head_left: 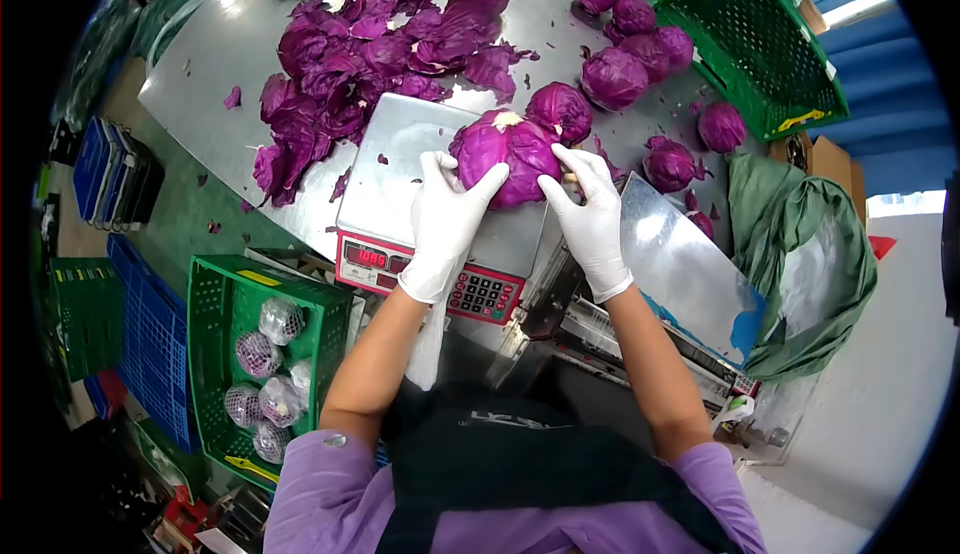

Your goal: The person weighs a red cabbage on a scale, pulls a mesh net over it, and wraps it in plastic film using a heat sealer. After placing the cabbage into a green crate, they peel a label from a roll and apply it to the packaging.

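A large red cabbage [507,159] rests on the right part of the metal scale plate [395,154]. My left hand [445,209], in a white glove, grips its left side with thumb and fingers. The gloved right hand [590,216] holds the cabbage's right side. Below the plate, the red scale panel [430,279] shows a lit red display and a keypad. Just behind the held cabbage lies another cabbage [560,111].
Loose purple leaves [350,64] are piled at the back left, with several cabbages [614,79] at the back right. A green crate [215,354] holds several wrapped cabbages at lower left. Another green crate [750,44] and a green sack [800,254] are at right.
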`<act>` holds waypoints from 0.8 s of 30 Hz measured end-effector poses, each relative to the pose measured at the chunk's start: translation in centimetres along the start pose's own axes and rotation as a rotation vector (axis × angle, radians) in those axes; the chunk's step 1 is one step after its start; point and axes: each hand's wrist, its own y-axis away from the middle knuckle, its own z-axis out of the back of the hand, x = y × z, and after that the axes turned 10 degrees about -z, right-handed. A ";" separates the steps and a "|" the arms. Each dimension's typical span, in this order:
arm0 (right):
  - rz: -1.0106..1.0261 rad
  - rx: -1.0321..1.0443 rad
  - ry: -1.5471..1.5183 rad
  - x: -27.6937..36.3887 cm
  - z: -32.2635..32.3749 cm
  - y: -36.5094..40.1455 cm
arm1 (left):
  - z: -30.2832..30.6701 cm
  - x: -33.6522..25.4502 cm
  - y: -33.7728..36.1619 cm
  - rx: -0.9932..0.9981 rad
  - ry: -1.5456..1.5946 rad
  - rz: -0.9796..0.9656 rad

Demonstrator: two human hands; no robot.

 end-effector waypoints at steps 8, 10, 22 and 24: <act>0.078 -0.020 0.137 0.3 0.1 -0.7 | -0.1 -0.3 0.1 -0.006 0.004 -0.021; 0.246 -0.060 0.347 0.1 0.2 -0.9 | -0.1 -0.5 0.2 -0.014 0.014 -0.023; 0.442 0.023 0.432 3.1 0.9 -1.4 | -0.8 -0.8 0.3 -0.023 -0.147 -0.153; 0.430 0.053 0.460 2.7 0.8 -1.4 | -1.1 -0.5 -0.1 -0.036 -0.164 -0.174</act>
